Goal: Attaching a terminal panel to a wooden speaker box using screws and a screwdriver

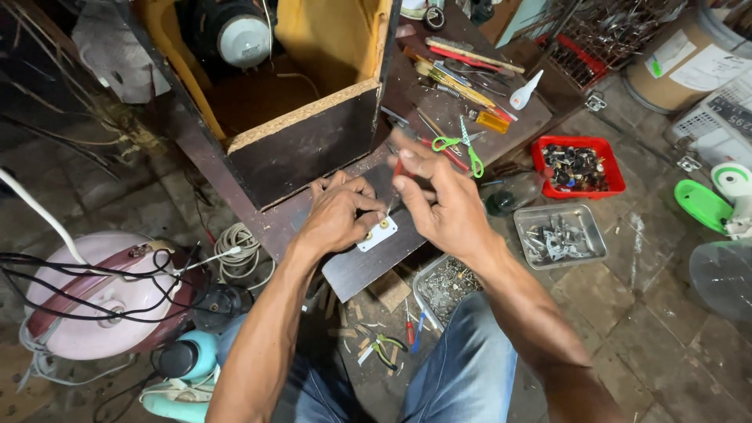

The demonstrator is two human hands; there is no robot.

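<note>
My left hand [338, 213] pins the small white terminal plate [377, 233] flat on the dark board [368, 262], fingers curled at its left edge. My right hand [445, 205] pinches a thin screwdriver [395, 182], nearly upright, tip angling down just above the plate.

Bright, even light over the middle; dim toward nine and eleven o'clock.
Sharp at centre, slightly blurred fingertips, wide-angle bending at edges, soft shadows.
</note>
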